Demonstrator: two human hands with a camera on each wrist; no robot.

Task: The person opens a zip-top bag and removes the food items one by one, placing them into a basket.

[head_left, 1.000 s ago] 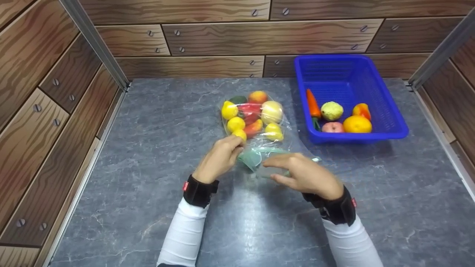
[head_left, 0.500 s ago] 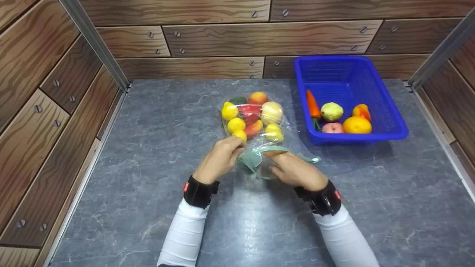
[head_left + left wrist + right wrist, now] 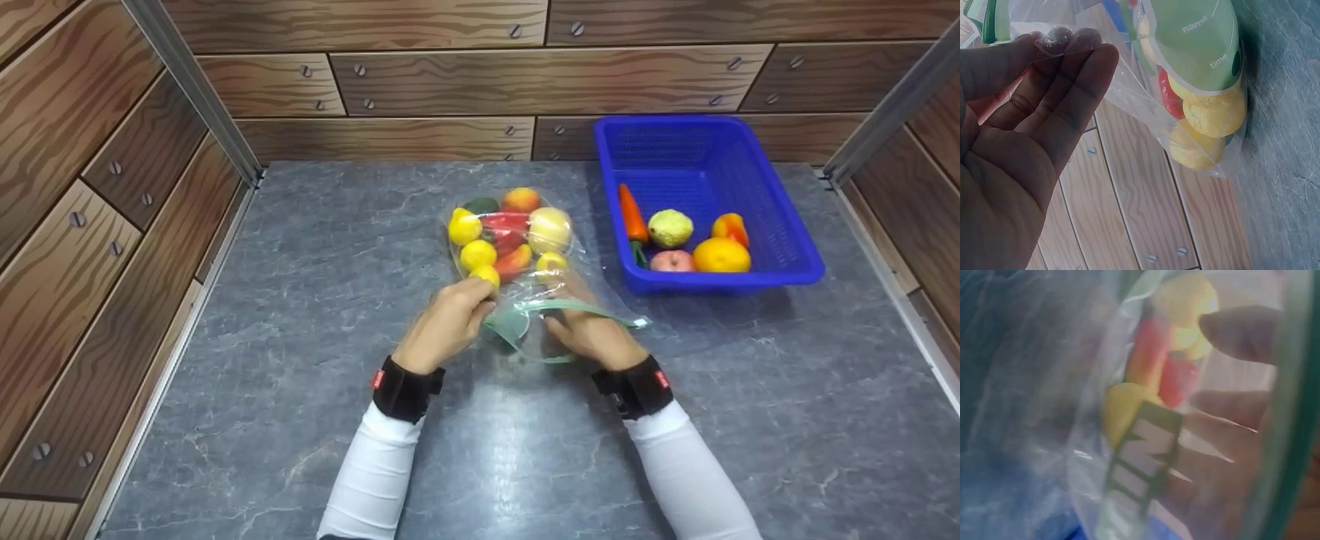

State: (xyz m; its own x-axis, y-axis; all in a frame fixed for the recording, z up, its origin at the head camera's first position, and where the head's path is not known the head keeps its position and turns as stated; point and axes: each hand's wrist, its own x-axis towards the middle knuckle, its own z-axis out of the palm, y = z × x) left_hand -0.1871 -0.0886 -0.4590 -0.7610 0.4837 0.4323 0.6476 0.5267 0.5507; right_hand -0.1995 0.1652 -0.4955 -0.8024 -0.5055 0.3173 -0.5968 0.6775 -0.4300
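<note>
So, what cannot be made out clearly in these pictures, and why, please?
Head view: the far end of the right hand, blurred inside the clear bag.
Head view: the bottom of the pink fruit, hidden by the front wall of the blue basket.
Left wrist view: part of the yellow fruits, hidden by the green label.
Right wrist view: the green strip, cut off by the top and bottom edges.

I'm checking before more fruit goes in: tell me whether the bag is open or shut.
Open: the bag gapes at its green edge, with the right hand inside.
</note>
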